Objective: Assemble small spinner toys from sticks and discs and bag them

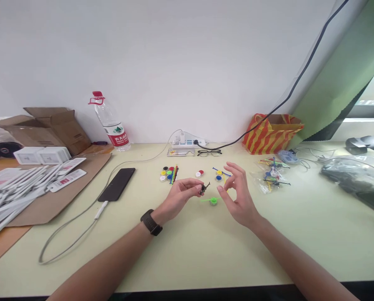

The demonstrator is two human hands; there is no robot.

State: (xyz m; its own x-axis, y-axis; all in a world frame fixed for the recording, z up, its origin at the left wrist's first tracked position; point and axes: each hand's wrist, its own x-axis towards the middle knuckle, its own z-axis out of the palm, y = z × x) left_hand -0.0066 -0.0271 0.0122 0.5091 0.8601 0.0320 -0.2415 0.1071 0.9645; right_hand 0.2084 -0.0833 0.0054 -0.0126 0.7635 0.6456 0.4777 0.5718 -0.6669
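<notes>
The step in hand looks like fine fingertip work on one small part. The left hand (180,197) pinches a black piece (202,190) between thumb and fingers, above the table (187,259), to the left of the green disc (213,201) and a little beyond it in the view. A thin dark arm sticks out of the piece, pointing up and to the right; the fingers hide part of it, so its full shape cannot be told.

The right hand (239,201) hangs to the right of the green disc, thumb and forefinger bent toward each other with a gap between them. Nothing shows in its grasp, and it is apart from the black piece.

Beyond the green disc lie a white disc (198,174) and a red disc (201,172), slightly to its left, and a yellow disc (218,172) and a blue disc (218,178), slightly to its right. Farther left of it is a bunch of strips (174,174).

Any move of the right hand onto the piece would seem to call for a light, exact pinch at the exposed arm, with the left grip kept firm.
</notes>
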